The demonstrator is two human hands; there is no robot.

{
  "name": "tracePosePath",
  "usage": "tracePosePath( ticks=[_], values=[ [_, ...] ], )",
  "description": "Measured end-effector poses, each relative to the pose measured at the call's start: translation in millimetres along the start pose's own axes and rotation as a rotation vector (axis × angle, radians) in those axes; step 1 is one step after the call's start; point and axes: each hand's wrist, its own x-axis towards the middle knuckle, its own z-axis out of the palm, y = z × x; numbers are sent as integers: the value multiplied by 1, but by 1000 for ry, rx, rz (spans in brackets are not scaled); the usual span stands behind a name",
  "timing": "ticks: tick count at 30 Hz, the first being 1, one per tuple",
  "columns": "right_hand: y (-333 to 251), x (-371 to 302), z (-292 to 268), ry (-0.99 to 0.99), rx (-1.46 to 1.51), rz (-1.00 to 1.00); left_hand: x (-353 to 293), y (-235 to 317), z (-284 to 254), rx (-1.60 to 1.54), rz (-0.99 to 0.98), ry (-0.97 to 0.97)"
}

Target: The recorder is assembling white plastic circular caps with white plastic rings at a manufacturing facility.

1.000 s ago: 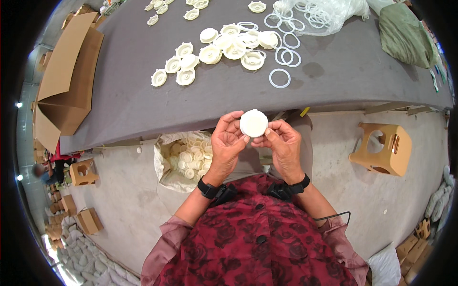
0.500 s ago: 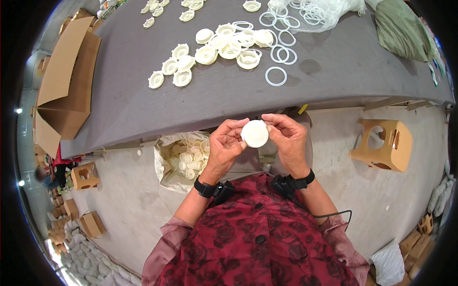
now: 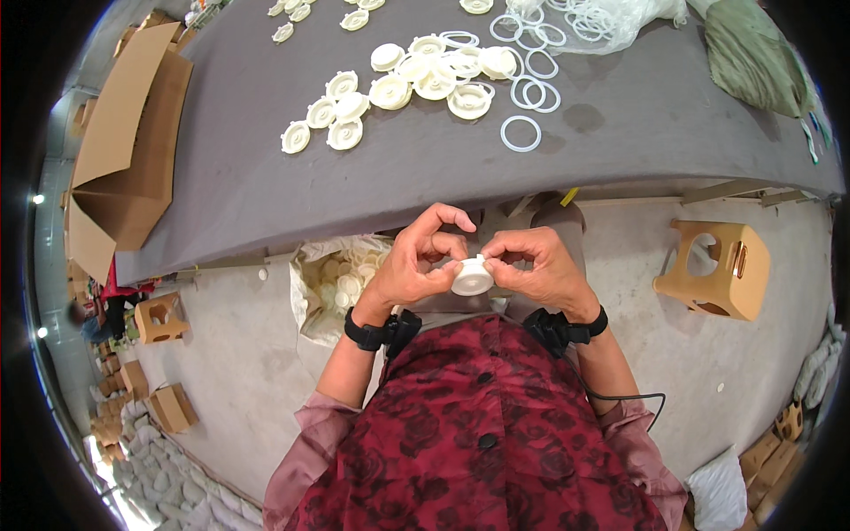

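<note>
Gripping from both sides, a white round cap (image 3: 472,276) is pinched between the left hand (image 3: 418,265) and right hand (image 3: 538,267), below the worktop's (image 3: 266,186) near edge. More white caps (image 3: 390,84) and rings (image 3: 521,133) are spread toward the far edge.

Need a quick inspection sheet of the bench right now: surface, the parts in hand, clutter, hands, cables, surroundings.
Surface: grey table, mostly bare near the front edge.
Job's things: one white round cap, held between both hands below the table edge.
Clutter: loose white caps and white rings in the middle of the table; cardboard box at the left end; green cloth at the right.
Grippers: left hand and right hand both pinch the cap.
Cables: thin black cable by the right forearm.
Surroundings: bag of white parts under the table; wooden stool on the floor.
</note>
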Motion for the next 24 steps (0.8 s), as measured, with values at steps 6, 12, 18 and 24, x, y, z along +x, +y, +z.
tracePosePath(
  ticks=[6, 12, 18, 24],
  values=[
    [-3, 3, 9, 47, -91, 45, 9, 7, -9, 208, -72, -36],
    [16, 7, 15, 285, 369, -60, 2, -24, 0, -280, 97, 115],
    [28, 8, 38, 481, 712, -66, 6, -43, 23, -353, 196, 290],
    [30, 6, 45, 526, 650, -67, 7, -47, 25, -303, 191, 378]
  ],
)
